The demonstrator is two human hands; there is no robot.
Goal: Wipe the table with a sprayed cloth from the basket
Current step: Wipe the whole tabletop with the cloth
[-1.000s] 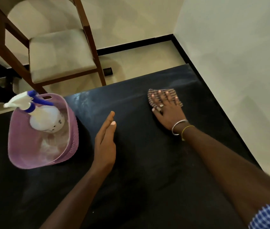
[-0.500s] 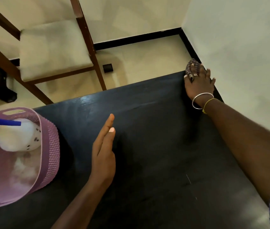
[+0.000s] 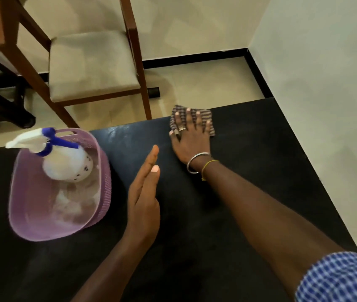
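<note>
Count on inspection: one black table (image 3: 249, 192); one purple basket (image 3: 105, 184); one spray bottle (image 3: 64, 162) in it; one striped cloth (image 3: 210, 118). Two hands: left hand (image 3: 143, 199), right hand (image 3: 191, 140). Right wrist: one silver bangle (image 3: 191, 163), one yellow band (image 3: 208, 165). One ring (image 3: 182, 128). One wooden chair (image 3: 92, 66).

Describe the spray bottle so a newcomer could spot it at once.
Start at the black table, then find the purple basket on its left side. The spray bottle lies tilted inside: white body, blue collar, nozzle overhanging the rim.
</note>
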